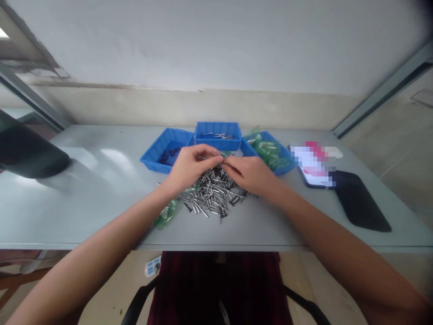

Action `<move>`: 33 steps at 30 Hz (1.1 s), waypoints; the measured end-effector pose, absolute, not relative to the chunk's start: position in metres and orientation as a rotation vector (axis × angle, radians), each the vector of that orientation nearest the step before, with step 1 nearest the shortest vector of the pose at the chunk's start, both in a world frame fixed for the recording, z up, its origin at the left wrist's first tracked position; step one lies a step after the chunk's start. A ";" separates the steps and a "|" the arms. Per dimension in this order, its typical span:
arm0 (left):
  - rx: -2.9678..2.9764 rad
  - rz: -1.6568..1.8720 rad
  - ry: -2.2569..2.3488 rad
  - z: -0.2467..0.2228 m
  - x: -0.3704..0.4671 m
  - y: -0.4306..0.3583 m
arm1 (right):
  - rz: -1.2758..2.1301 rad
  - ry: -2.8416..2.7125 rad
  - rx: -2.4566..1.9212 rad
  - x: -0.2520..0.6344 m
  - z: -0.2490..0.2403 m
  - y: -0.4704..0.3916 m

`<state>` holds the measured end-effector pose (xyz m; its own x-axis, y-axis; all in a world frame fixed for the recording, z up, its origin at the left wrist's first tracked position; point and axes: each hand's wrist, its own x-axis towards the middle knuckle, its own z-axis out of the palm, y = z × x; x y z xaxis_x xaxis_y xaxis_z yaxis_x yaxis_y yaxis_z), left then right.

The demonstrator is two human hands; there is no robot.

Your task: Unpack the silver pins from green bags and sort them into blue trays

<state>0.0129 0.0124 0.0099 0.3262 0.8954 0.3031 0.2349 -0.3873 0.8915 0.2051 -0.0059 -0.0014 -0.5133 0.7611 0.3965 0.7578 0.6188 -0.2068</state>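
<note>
A loose heap of thin metal pins [211,192], silver with some dark pieces among them, lies on the grey table. Over its far side my left hand [194,164] and my right hand [248,171] meet, fingertips pinched together. Whatever they hold between them is too small to make out. Just behind the hands stands a blue bin [218,143] with a few silver pins inside. To the left, another blue bin [152,158] holds small dark parts. A third blue bin [287,166] at the right contains green plastic bags [267,151].
A green plastic bag [165,215] lies by the heap's left side. On the right are a phone [313,164], its screen blurred, and a black flat case [363,203]. A dark cylinder [30,149] stands at far left. The wall [216,106] rises behind the table.
</note>
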 end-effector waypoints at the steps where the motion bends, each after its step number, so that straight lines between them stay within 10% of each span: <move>1: 1.814 1.072 1.000 0.010 0.013 0.012 | 0.020 -2.415 -1.189 0.205 -0.001 -0.006; 33: 2.131 1.091 1.258 0.007 0.012 0.012 | -0.006 -2.331 -1.179 0.205 -0.006 -0.005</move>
<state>0.0116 0.0116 0.0066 0.2775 0.8693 0.4089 0.5275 -0.4936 0.6914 0.2053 -0.0049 -0.0059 -0.4836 0.7495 0.4522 0.7516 0.6203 -0.2243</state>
